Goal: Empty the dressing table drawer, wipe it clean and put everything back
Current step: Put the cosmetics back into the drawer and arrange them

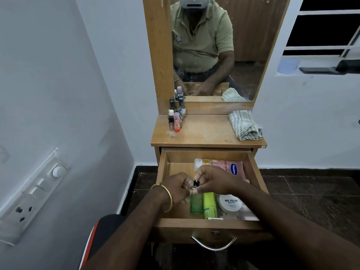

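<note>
Both hands meet over the open wooden drawer point(163, 166) of the dressing table, and they cover much of what lies inside. Between them stands a small dark-capped bottle point(196, 183); only its black cap and a little of its neck are seen, the body is hidden behind the fingers. The right hand point(212, 180) has its fingers curled around this small bottle from above. The left hand point(178, 189), with a thin gold bangle point(169, 197) on the wrist, is curled beside it, but I cannot tell if its fingers really pinch the bottle or only come near; this part is blurred.

The drawer is pulled fully out, light brown inside, with a curved metal handle point(213, 244) on its front. In it lie a clear green rectangular bottle point(196, 203), just beside it a bright yellow-green tube point(210, 205), then a round white jar printed NAIL POLISH point(230, 203). Behind the hands a pink Vaseline pack point(231, 166) is partly covered.

On the wooden table top point(206, 131) a group of small nail polish bottles point(175, 115) stands at the left, near the mirror point(214, 55). A folded striped cloth point(244, 124) lies at the right.
</note>
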Demonstrator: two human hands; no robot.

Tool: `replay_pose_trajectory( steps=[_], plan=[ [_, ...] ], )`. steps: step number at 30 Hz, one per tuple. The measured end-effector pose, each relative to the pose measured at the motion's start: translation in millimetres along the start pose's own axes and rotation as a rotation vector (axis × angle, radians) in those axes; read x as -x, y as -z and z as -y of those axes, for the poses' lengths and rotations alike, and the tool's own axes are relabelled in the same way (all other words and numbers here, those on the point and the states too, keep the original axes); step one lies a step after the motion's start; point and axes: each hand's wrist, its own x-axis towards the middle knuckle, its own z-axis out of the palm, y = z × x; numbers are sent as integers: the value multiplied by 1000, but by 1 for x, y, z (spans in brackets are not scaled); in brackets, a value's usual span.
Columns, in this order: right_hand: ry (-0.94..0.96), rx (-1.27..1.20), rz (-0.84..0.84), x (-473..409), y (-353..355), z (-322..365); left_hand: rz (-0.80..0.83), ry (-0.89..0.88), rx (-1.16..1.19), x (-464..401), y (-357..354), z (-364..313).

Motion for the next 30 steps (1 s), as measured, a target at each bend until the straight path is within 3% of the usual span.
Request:
replay_pose_trajectory(
  steps=[12,24,26,30],
  plan=[
    [-58,225,58,-1,-3,3,93,141,59,-2,-15,-2],
    [-97,418,131,-2,-6,6,128,149,-17,-3,-15,2],
    [-46,433,39,-6,0,14,55,92,-49,-5,-12,3],
    [139,397,-421,-16,18,45,-150,-67,-47,-11,-1,3]
  ],
)
